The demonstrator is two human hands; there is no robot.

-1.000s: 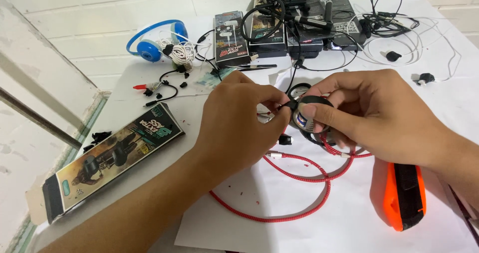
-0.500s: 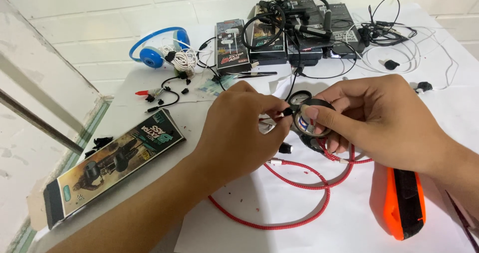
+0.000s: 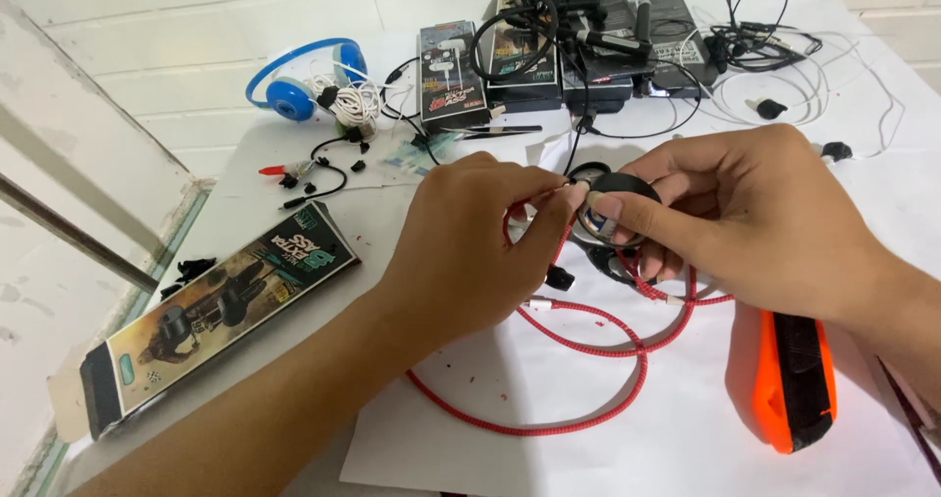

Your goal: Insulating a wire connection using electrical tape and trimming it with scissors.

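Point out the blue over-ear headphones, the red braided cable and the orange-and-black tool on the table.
Blue over-ear headphones (image 3: 291,97), head view: on the left ear cup.
Red braided cable (image 3: 588,419), head view: on the lower loop.
Orange-and-black tool (image 3: 796,379), head view: mid-body.

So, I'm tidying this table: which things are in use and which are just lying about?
In use:
left hand
right hand
round black earpiece
red braided cable

Lying about:
blue headphones
long printed box
orange tool
stacked boxes

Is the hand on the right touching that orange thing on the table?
Apart. The head view shows the right hand raised around a small round black part, with bare white table showing between it and the orange tool.
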